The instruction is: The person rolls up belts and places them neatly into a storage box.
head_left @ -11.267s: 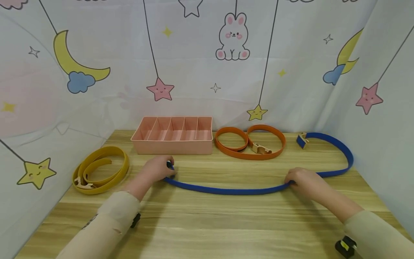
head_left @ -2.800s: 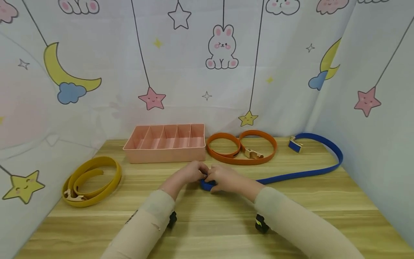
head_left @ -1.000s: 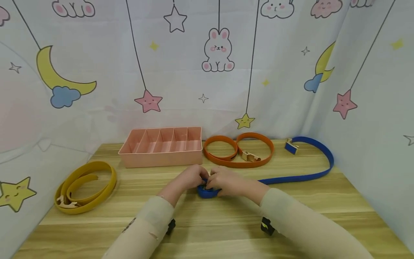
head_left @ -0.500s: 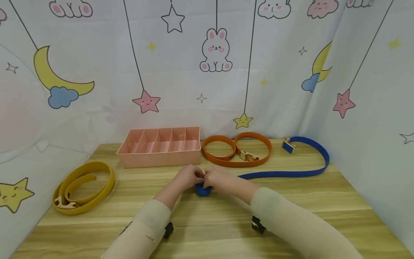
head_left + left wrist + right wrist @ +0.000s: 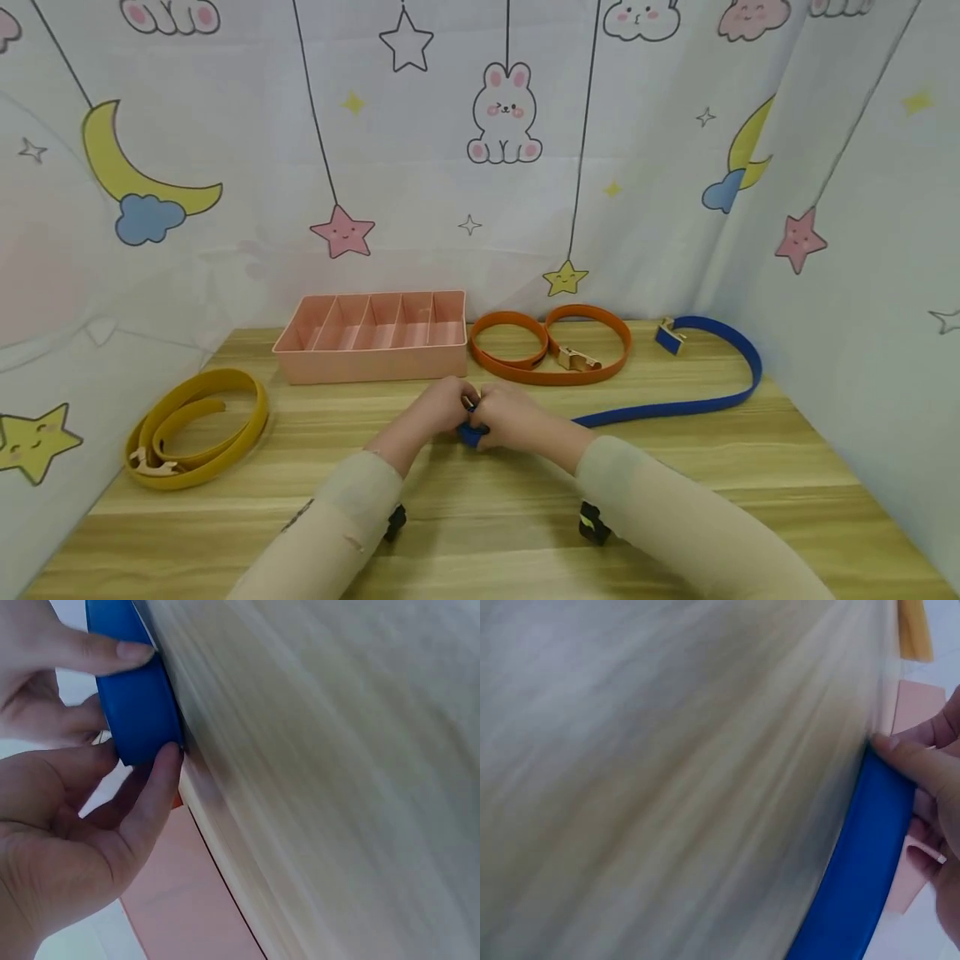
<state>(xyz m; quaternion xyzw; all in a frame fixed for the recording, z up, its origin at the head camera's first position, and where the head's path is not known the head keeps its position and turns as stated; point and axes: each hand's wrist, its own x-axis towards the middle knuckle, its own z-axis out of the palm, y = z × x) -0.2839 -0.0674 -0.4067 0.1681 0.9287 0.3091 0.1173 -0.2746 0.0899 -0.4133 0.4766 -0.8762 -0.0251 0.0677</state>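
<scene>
A blue belt [image 5: 667, 409] is partly rolled into a small coil [image 5: 470, 435] at the middle of the table. The rest of its strap runs right and curves back to a gold buckle [image 5: 670, 335]. My left hand [image 5: 438, 408] pinches the coil from the left, its fingers on the roll's edge in the left wrist view. From the other side my right hand [image 5: 517, 418] holds the strap where it meets the coil; its thumb presses the blue band [image 5: 862, 862] in the right wrist view. My fingers hide part of the coil.
Behind my hands stands a pink box [image 5: 371, 365] with several compartments. Beside it lies a looped orange belt [image 5: 555, 377] with a gold buckle. A coiled yellow belt [image 5: 258, 417] lies at the left. A printed curtain [image 5: 420, 150] hangs behind the table [image 5: 480, 533].
My hands were far apart with the blue strap stretched between them; they came together at the middle and its end became a coil. Lately my right fingers have shifted over the roll.
</scene>
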